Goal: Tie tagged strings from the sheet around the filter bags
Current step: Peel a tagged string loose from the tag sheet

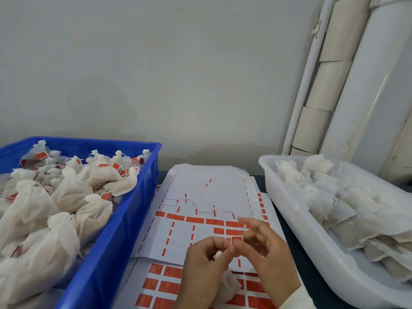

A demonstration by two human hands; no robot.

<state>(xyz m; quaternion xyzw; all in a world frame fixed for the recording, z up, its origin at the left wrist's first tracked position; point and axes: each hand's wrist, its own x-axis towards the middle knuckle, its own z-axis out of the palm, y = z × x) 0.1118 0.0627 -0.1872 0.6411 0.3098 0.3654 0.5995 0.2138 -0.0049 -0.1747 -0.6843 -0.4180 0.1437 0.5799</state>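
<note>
Two hands met above the sheet [200,197]: the left hand [207,262] gripped a filter bag [228,284] by its neck, the right hand [265,248] pinched a string by a red tag [236,240]. Tag writing was too blurred to read.

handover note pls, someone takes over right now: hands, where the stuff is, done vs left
Left hand: grip on the gathered neck of one filter bag, held over the tag sheet.
Right hand: fingers curled at the bag's neck beside a red tag; string too thin to see.
Done: tied, tagged bags piled in the blue crate, left.
Left: finish this tie; untied bags fill the white tub, right. Many tags remain on the sheets.
</note>
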